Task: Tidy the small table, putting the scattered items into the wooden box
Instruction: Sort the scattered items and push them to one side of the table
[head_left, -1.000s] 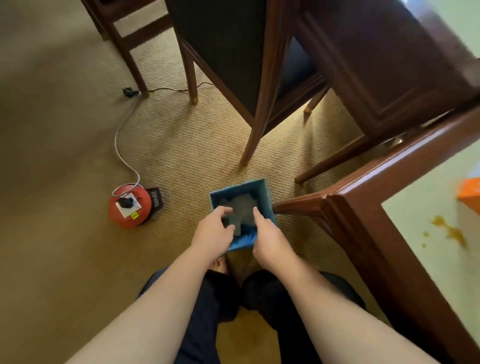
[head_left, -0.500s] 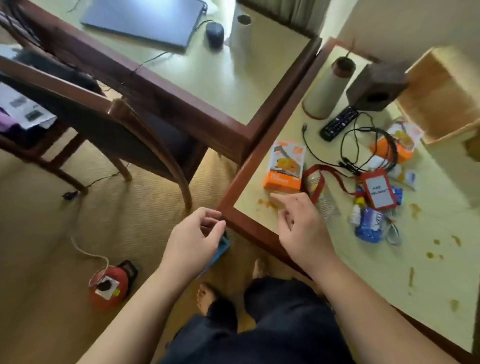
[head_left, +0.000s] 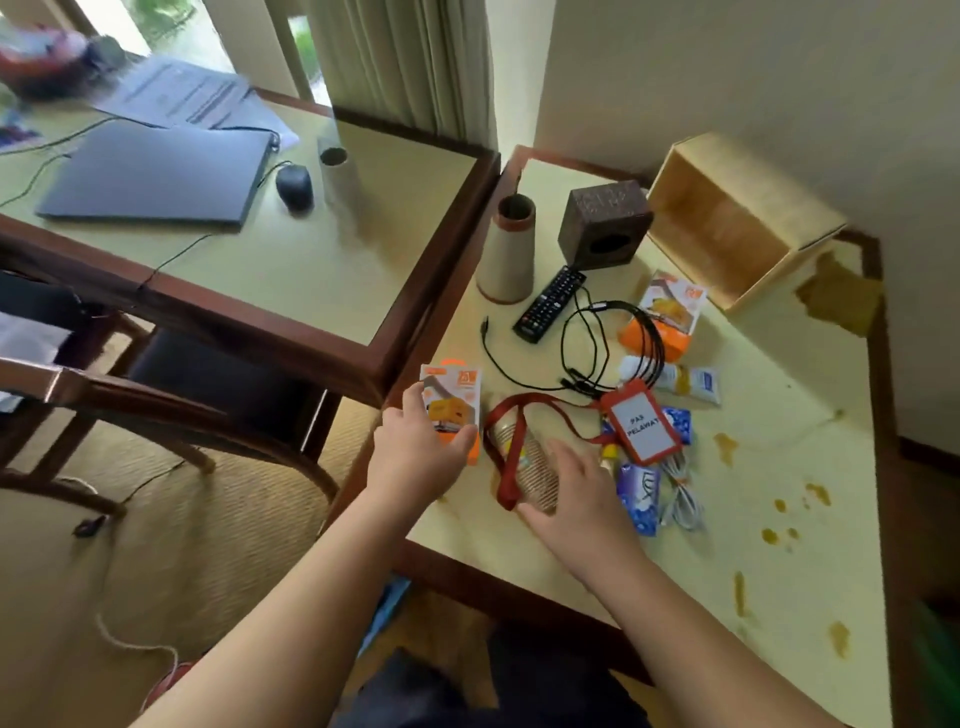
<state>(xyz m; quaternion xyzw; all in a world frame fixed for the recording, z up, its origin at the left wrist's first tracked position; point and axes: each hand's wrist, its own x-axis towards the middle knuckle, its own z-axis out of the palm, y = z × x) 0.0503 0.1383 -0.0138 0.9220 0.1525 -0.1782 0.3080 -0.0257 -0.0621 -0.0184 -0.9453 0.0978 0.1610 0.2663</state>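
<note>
The light wooden box lies on its side at the back right of the small table, its opening facing me. My left hand grips an orange carton at the table's left edge. Beside it, my right hand wraps around a clear plastic cup lying flat under a red lanyard. Scattered behind are a red badge holder, blue tissue packs, a white cable, a black cable, a second orange carton, a tube and a remote.
A dark wooden cube and a cone-shaped vase stand at the back of the small table. Brown stains mark its right side. A larger table on the left carries a laptop and a mouse. A chair stands below it.
My view has risen from a blue box on the floor to the table. My left hand has taken hold of the orange carton and my right hand has moved onto the plastic cup.
</note>
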